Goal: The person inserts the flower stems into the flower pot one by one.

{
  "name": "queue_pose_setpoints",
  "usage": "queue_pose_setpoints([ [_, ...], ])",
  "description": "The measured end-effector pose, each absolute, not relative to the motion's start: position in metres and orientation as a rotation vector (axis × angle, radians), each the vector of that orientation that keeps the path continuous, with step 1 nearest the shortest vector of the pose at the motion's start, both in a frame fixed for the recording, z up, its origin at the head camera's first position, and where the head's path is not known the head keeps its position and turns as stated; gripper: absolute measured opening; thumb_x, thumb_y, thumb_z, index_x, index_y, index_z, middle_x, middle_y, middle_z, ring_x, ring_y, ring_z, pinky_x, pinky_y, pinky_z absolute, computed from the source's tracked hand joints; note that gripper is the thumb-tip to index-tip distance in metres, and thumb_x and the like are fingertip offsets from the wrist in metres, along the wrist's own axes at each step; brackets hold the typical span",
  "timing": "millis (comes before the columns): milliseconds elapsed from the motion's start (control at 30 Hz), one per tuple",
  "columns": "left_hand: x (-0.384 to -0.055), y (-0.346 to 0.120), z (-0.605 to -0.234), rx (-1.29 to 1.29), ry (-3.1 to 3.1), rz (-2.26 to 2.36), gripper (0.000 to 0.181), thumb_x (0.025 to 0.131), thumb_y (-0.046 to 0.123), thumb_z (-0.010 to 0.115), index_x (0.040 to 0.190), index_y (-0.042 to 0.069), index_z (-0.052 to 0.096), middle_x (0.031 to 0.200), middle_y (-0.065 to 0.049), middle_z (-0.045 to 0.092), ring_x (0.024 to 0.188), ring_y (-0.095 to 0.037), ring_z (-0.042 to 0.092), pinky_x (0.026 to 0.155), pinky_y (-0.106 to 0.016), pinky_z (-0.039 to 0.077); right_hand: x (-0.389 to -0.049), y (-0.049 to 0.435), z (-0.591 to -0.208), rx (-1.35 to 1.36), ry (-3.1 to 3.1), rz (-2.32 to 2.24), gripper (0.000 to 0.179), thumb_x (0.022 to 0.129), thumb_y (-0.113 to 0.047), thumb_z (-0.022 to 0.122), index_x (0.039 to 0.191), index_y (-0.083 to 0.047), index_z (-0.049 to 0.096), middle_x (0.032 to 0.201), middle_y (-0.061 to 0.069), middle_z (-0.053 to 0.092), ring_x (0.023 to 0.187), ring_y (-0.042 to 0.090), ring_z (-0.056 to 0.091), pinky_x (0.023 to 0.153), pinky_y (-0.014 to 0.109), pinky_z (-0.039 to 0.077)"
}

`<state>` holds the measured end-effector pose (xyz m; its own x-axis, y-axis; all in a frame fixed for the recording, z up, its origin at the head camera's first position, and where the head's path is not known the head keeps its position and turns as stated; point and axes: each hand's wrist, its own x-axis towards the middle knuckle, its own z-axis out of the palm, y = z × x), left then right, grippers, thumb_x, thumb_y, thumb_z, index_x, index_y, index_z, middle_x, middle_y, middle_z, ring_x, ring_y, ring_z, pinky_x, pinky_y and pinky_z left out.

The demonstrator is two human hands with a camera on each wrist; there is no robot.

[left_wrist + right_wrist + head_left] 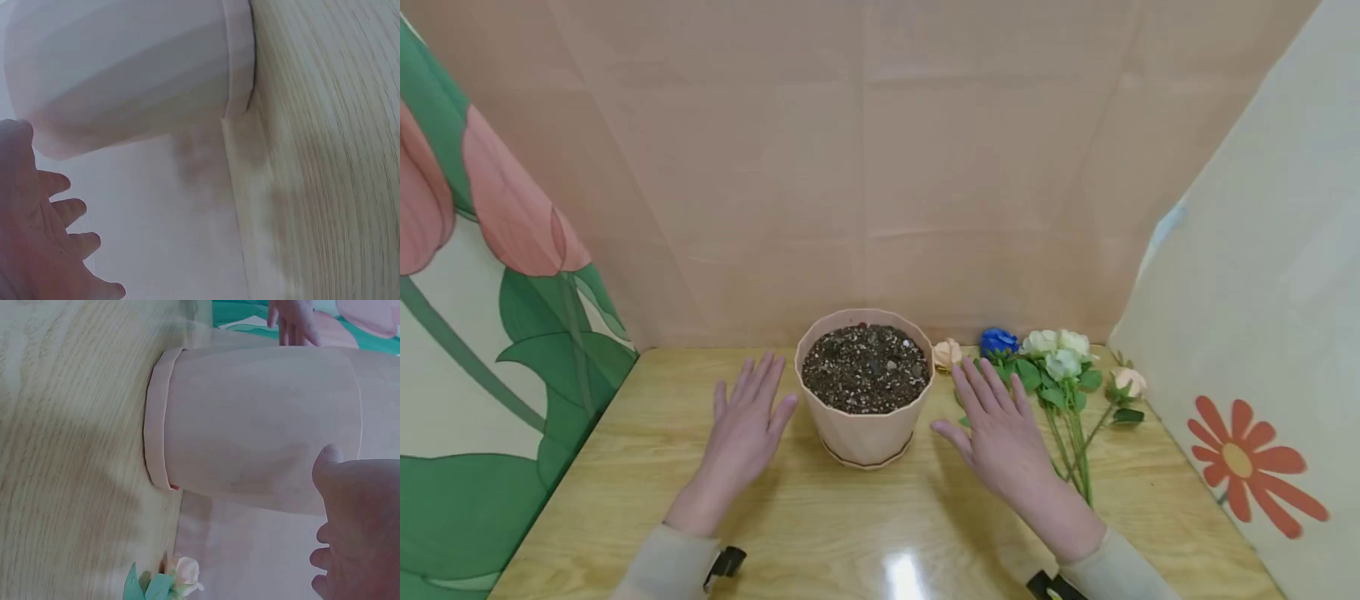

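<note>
A pale pink faceted flowerpot (867, 433) full of dark soil (865, 367) stands upright on its saucer. To its left my left hand (743, 429) is held flat with straight fingers, the thumb toward the pot. On the other side my right hand (1000, 429) is spread palm down, its thumb pointing at the pot. Both hands are empty. In the right wrist view the right thumb overlaps the pot's wall (262, 425). Behind the right fingers lie a blue rose (998, 340), white flowers (1060, 348) and a peach rose (947, 354), partly hidden by that hand.
Another peach rose (1127, 383) lies at the right with its stem crossing the bundled green stems (1078, 450). The wooden table (850, 517) meets a pinkish cloth backdrop (865, 167) behind the pot. Painted panels with tulips (512, 192) and a red flower (1236, 460) flank the table.
</note>
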<state>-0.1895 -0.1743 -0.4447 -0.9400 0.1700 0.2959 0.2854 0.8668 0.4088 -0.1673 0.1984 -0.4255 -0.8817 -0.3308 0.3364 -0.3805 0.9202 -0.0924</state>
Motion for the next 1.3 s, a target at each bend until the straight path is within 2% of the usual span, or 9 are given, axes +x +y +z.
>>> queue_pose_setpoints([
  [300,-0.186,-0.166,-0.439,-0.365,-2.731,-0.809,0.069,0.121,0.05,0.033,0.177,0.012,0.023,0.182,-0.01,0.017,0.168,-0.04,0.008,0.129,-0.074,-0.006,-0.169,0.192,-0.416,0.573,-2.738,0.295,0.089,0.112,-0.061,0.052,0.174,-0.003,0.027,0.18,0.016,0.025,0.167,0.039,0.017,0.134,0.065,0.008],
  [633,-0.189,-0.165,-0.441,-0.359,-2.714,-0.872,0.068,0.121,0.049,0.032,0.178,0.015,0.019,0.183,-0.009,0.015,0.169,-0.038,0.006,0.129,-0.073,-0.007,-0.172,0.183,-0.41,0.625,-2.777,0.335,0.089,0.113,-0.054,0.058,0.176,-0.004,0.019,0.181,0.015,0.02,0.167,0.038,0.014,0.134,0.064,0.007],
  [833,-0.193,-0.16,-0.442,-0.372,-2.671,-1.013,0.067,0.121,0.046,0.033,0.178,0.014,0.019,0.182,-0.012,0.018,0.169,-0.039,0.008,0.13,-0.072,-0.006,-0.174,0.175,-0.413,0.643,-2.773,0.566,0.092,0.112,-0.047,0.063,0.176,-0.001,0.015,0.178,0.021,0.023,0.167,0.041,0.016,0.134,0.065,0.007],
  [1133,-0.2,-0.149,-0.447,-0.367,-2.611,-1.244,0.064,0.122,0.043,0.031,0.178,0.014,0.018,0.181,-0.016,0.022,0.168,-0.04,0.01,0.132,-0.067,-0.005,-0.173,0.169,-0.42,0.616,-2.754,0.687,0.096,0.11,-0.047,0.067,0.176,-0.002,0.013,0.179,0.02,0.022,0.166,0.042,0.017,0.133,0.064,0.012],
  [1300,-0.201,-0.143,-0.449,-0.327,-2.562,-1.413,0.066,0.122,0.045,0.032,0.179,0.017,0.015,0.181,-0.021,0.019,0.165,-0.048,0.015,0.132,-0.069,0.007,-0.17,0.166,-0.422,0.592,-2.741,0.698,0.1,0.108,-0.049,0.069,0.177,-0.004,0.011,0.179,0.021,0.021,0.166,0.043,0.019,0.133,0.063,0.015],
])
